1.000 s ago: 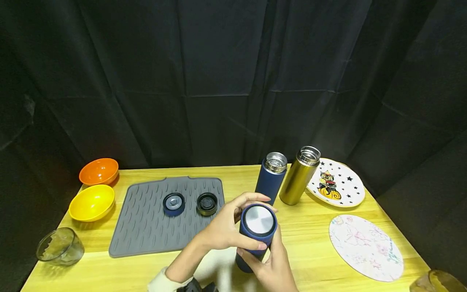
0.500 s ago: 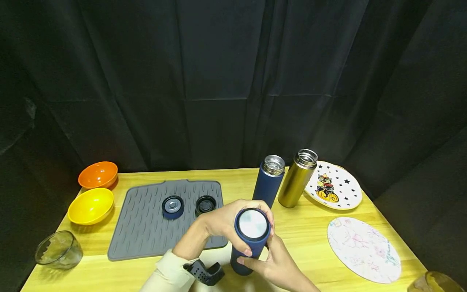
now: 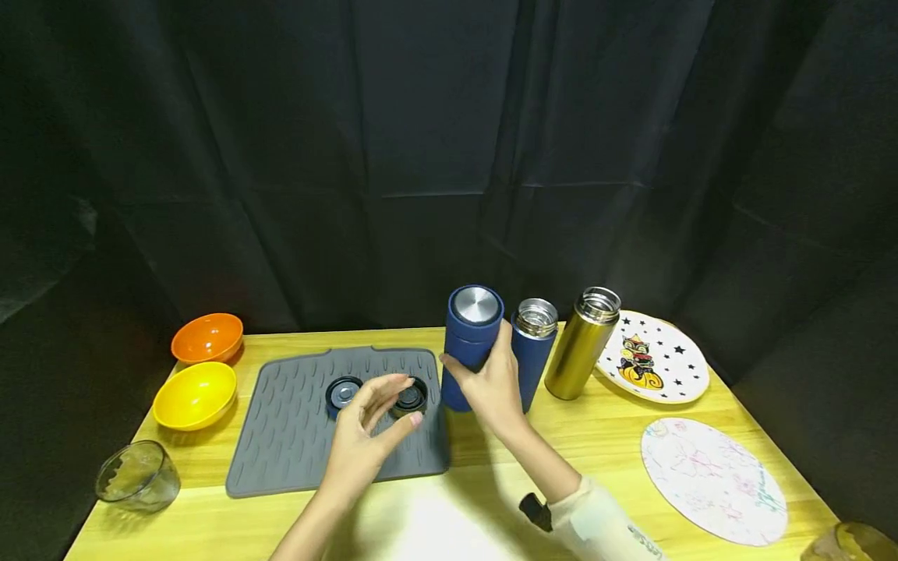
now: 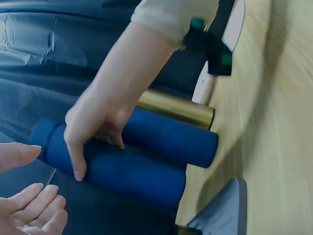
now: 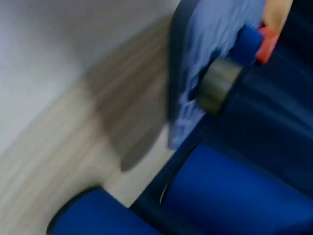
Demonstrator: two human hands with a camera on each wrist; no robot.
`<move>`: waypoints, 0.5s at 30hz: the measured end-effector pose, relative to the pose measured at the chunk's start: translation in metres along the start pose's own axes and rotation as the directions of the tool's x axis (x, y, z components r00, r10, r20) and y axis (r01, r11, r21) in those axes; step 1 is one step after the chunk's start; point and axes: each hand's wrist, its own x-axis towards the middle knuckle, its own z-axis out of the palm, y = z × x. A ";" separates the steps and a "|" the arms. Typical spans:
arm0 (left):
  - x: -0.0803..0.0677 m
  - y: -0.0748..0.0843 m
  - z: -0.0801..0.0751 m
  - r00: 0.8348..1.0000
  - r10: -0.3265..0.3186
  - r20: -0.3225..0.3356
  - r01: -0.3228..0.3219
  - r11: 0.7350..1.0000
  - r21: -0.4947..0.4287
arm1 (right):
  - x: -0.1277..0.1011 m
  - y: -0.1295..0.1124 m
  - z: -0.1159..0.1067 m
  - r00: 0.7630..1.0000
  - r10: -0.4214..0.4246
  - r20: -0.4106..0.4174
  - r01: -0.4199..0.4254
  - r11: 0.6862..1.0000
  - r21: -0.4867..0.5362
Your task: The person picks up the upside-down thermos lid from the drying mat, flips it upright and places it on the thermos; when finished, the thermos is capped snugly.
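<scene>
My right hand (image 3: pixel 494 378) grips a dark blue thermos (image 3: pixel 459 382) around its side. The thermos is upright and capped, with a brushed silver disc (image 3: pixel 476 305) on top. Its base shows close over the table in the right wrist view. Beside it stands an uncapped blue thermos (image 3: pixel 531 362) with a bare steel neck, and a gold thermos (image 3: pixel 578 351), also uncapped. My left hand (image 3: pixel 365 428) holds nothing, thumb and fingers apart, in front of the grey mat. It partly covers two lids in the head view, a blue-sided one (image 3: pixel 342 395) and a gold-sided one (image 3: pixel 409 397).
The lids lie on the grey drying mat (image 3: pixel 288 436). Orange (image 3: pixel 207 337) and yellow (image 3: pixel 195 396) bowls and a clear glass (image 3: pixel 138 477) line the left side. A star-patterned plate (image 3: pixel 673 366) and a drawn-on oval mat (image 3: pixel 715 483) lie right. A brownish glass (image 3: pixel 849 543) is at the front right corner.
Both hands gripped the capped thermos near the front edge. My left hand has let go and moved left; my right hand has carried the thermos back, beside the uncapped blue one.
</scene>
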 end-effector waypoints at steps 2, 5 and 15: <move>-0.002 -0.005 -0.004 0.999 -0.027 -0.036 0.027 1.000 0.007 | 0.016 0.011 0.016 0.998 0.029 -0.052 -0.031 0.999 -0.038; -0.005 -0.011 -0.011 0.995 -0.056 -0.078 0.058 0.998 0.022 | 0.029 0.027 0.031 0.991 0.085 -0.104 -0.091 0.994 -0.057; -0.001 -0.032 -0.042 0.980 -0.086 -0.178 0.100 0.992 0.072 | 0.027 0.046 0.044 0.979 0.171 -0.115 -0.178 0.983 -0.053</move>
